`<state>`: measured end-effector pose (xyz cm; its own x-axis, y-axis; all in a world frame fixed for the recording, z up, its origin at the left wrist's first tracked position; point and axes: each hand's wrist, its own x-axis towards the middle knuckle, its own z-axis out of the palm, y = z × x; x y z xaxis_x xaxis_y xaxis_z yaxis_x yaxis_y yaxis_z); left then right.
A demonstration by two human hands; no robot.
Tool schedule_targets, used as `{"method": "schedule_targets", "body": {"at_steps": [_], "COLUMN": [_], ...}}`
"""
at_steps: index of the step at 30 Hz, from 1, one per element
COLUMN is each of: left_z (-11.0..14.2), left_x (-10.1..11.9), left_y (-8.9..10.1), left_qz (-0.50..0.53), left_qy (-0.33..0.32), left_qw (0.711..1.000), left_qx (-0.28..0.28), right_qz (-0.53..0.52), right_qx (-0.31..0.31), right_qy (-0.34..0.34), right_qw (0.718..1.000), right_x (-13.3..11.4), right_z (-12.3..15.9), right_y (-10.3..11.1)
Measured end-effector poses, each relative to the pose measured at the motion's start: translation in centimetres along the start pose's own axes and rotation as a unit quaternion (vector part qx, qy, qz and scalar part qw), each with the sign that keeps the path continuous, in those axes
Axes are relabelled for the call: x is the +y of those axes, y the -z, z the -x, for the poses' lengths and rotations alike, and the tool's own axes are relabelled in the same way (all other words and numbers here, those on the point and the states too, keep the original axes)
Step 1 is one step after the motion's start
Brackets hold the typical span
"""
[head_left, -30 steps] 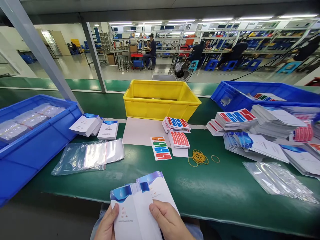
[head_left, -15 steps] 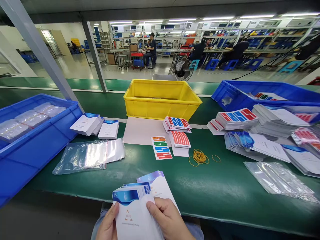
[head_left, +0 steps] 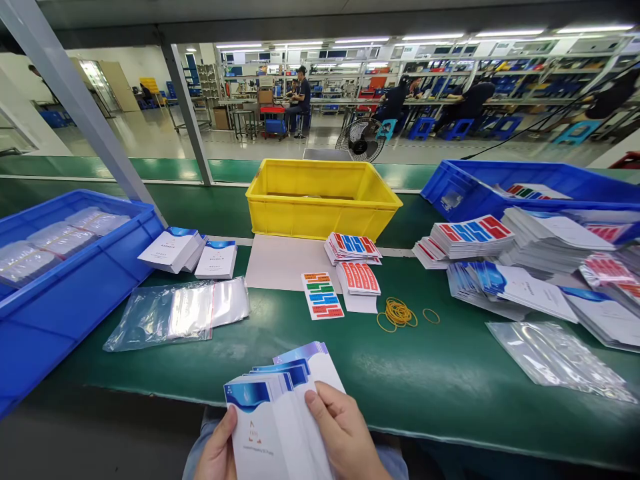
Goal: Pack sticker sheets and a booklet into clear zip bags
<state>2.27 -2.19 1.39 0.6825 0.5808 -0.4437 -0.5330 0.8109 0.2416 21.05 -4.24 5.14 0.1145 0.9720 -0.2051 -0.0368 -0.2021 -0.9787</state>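
Note:
A fanned stack of white booklets with blue wave tops [head_left: 260, 427] is held between my two hands at the table's front edge. My left hand [head_left: 219, 443] grips its left side, thumb on the front. On the right edge, my right hand [head_left: 345, 430] is closed with its thumb pressing the fanned booklets. Behind the stack, partly covered, lies another booklet with a purple-blue top [head_left: 325, 363]. Farther back are a colored sticker sheet [head_left: 323, 296], a pile of red-printed sheets [head_left: 359, 280] and yellow rubber bands [head_left: 397, 313].
A yellow bin [head_left: 323, 217] stands at the back. Blue bins flank the table, the left one [head_left: 100, 267] holding bagged bundles, the right one [head_left: 530, 180] sheets. Clear plastic bags [head_left: 185, 312] lie left, another plastic bag [head_left: 560, 360] right. Booklet stacks [head_left: 170, 250] sit beside the left bin.
My right hand has shifted slightly right and up, spreading the booklets wider, so more blue tops show. My left hand stays nearly in place.

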Motion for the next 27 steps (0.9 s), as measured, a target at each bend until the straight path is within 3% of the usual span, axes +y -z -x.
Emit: {"method": "schedule_targets", "body": {"at_steps": [5,9,11,14,16,21,27], "left_z": [0.2,-0.1,-0.3,-0.6,-0.5,-0.3,-0.1], "left_x": [0.6,0.7,0.6,0.5,0.5,0.6,0.3], "left_y": [0.3,1.1,1.0,-0.1,-0.9,-1.9,-1.1], "left_qz": [-0.010,0.019,0.043,0.067,0.072,0.059,0.030], "left_qy": [-0.016,0.006,0.029,0.039,0.034,0.017,-0.013], "left_qw": [1.000,0.999,0.997,0.993,0.993,0.994,0.994], "left_qx": [0.007,0.030,0.055,0.084,0.086,0.088,0.109], "right_qz": [0.000,0.123,0.135,0.076,0.062,0.065,0.075], "right_qx": [0.041,0.176,0.129,-0.104,-0.185,-0.146,-0.098], "right_qy": [-0.004,0.059,0.073,0.027,0.007,-0.008,-0.033], "right_qw": [0.999,0.975,0.980,0.991,0.981,0.987,0.992], "right_x": [-0.7,-0.4,-0.5,-0.9,-1.1,-1.4,-1.2], "right_z": [-0.7,-1.3,-1.0,-0.1,0.3,0.3,0.3], "right_y": [2.9,4.6,4.2,2.3,0.9,-0.4,-0.2]}}
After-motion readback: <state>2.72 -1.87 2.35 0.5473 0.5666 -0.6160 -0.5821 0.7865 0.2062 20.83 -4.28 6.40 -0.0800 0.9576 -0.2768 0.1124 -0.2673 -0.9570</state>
